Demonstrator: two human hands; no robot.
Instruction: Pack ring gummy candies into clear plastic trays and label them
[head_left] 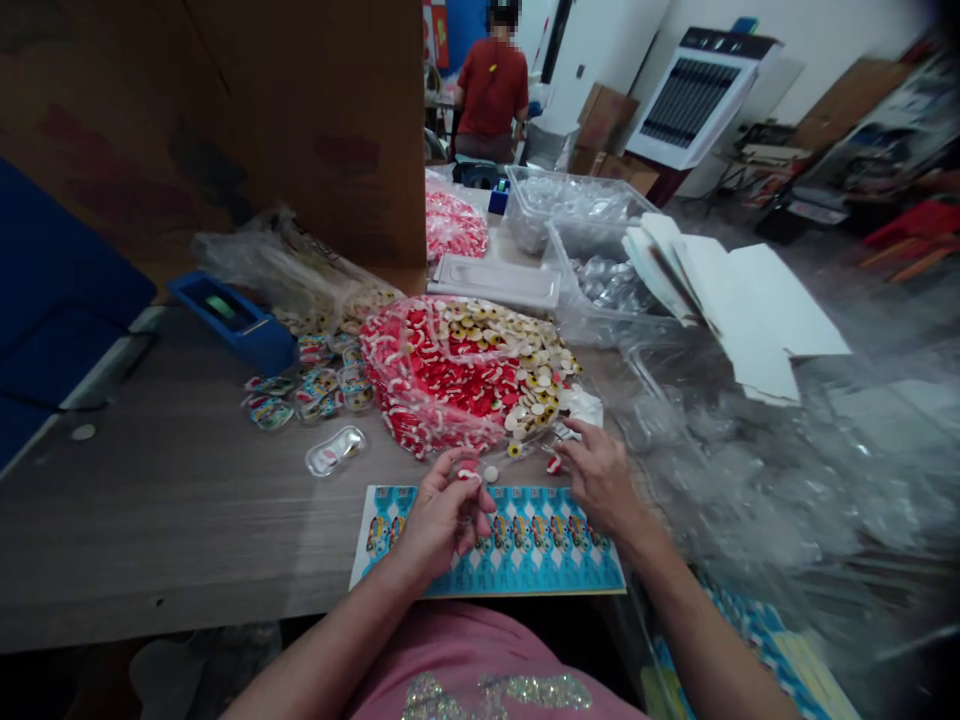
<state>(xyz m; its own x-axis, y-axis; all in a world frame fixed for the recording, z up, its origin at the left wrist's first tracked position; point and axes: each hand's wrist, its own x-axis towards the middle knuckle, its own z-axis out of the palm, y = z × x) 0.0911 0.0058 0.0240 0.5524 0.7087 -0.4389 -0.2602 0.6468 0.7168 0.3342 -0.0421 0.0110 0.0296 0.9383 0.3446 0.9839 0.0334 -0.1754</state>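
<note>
My left hand (pixel 450 505) is closed, its fingertips holding a small red-and-white piece (pixel 469 472) over a sheet of blue printed stickers (pixel 525 575). My right hand (pixel 604 475) is bent with thumb and fingers close together at the right edge of the pile; whatever is between them is too small to make out. Just below its fingertips is another red-and-white piece (pixel 553 464). Between the hands lie a pale round disc (pixel 491 474) and a yellow-centred piece (pixel 514 451). Behind them, an open plastic bag (pixel 390 400) spills red-and-white pieces and yellow-centred discs (pixel 532 380).
On the left are a clear blister shell (pixel 335 451), several filled packs (pixel 319 393) and a blue tape dispenser (pixel 234 320). Clear bins (pixel 592 320), white cards (pixel 765 310) and loose plastic shells (pixel 720 470) crowd the right. A person in red (pixel 491 95) works behind.
</note>
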